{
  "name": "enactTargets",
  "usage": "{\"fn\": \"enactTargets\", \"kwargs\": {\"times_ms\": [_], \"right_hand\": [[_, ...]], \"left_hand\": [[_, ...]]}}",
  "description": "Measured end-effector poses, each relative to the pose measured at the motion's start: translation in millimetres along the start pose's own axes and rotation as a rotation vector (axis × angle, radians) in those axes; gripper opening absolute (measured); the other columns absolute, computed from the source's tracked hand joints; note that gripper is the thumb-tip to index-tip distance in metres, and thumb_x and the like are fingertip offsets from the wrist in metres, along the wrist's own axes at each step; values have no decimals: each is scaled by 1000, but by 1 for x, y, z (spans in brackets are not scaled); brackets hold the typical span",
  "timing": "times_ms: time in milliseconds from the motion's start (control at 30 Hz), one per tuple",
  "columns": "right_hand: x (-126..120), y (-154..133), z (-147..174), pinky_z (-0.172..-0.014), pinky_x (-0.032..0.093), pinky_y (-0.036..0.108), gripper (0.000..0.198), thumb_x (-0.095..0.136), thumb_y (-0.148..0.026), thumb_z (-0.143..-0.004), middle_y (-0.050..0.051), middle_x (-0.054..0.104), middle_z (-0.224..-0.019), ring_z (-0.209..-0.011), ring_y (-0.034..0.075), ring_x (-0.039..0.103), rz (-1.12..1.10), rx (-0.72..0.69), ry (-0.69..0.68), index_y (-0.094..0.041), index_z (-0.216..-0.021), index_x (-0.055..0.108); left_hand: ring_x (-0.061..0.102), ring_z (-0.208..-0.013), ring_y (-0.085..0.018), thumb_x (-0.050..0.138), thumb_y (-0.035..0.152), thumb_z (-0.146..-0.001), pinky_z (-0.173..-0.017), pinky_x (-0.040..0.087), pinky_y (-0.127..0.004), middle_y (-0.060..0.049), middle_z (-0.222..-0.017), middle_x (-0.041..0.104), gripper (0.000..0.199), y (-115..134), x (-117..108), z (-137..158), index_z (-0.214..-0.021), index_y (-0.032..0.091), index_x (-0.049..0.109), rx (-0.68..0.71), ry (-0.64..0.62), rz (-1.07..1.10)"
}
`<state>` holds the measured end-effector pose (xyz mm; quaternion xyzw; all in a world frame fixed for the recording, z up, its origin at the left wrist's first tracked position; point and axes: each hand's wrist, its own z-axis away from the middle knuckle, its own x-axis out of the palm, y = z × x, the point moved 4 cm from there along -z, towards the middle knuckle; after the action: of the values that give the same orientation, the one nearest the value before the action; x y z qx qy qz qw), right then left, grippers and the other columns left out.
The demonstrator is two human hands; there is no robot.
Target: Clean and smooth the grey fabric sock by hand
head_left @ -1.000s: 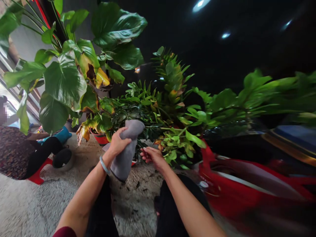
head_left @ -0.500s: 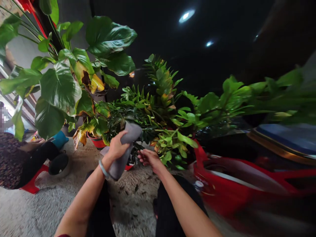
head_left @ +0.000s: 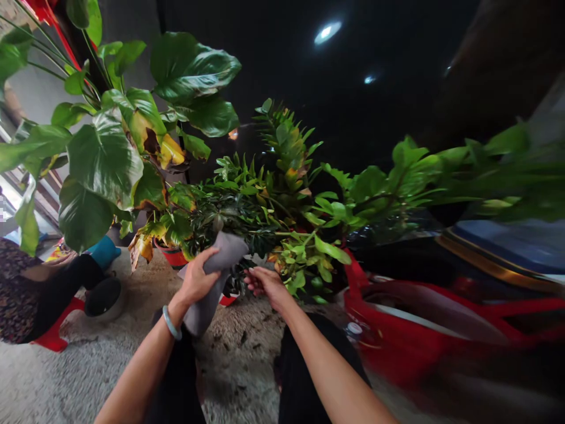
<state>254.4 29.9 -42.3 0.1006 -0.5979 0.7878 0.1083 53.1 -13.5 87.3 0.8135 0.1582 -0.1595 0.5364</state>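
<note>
My left hand grips a grey cloth that hangs down past my wrist, its top pressed against the dark leaves of a small potted plant. My right hand sits just right of the cloth, fingers curled at the plant's lower stems and leaves, pinching something small I cannot make out. A light bangle circles my left wrist. My dark-trousered knees show below both arms.
A large-leaved plant with yellowed leaves stands at left, in a red pot. More green foliage spreads right over a red object. Another person sits at far left on the grey carpet, beside a dark bowl.
My left hand and the cloth have moved down and slightly left along the plant. The view has shifted a little; my right hand has stayed at the stems.
</note>
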Motion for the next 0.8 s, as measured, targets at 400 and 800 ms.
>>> {"fn": "enactTargets", "kwargs": {"times_ms": [400,800], "right_hand": [[10,-7,4,-39,42,18,16,75,-32,-72,4,72,-63,-48,11,62,-28,-35,-61,-16,-74,72],[4,-6,3,-38,41,18,15,76,-30,-73,4,72,-62,-47,12,61,-17,-33,-57,-16,-73,72]], "left_hand": [[64,-116,-28,77,20,-66,-109,46,-41,-8,-120,72,56,-3,-90,-26,-121,20,71,-123,562,74],[66,-112,-28,78,27,-66,-103,50,-39,-8,-120,72,58,-15,-86,28,-123,19,70,-196,493,100]]}}
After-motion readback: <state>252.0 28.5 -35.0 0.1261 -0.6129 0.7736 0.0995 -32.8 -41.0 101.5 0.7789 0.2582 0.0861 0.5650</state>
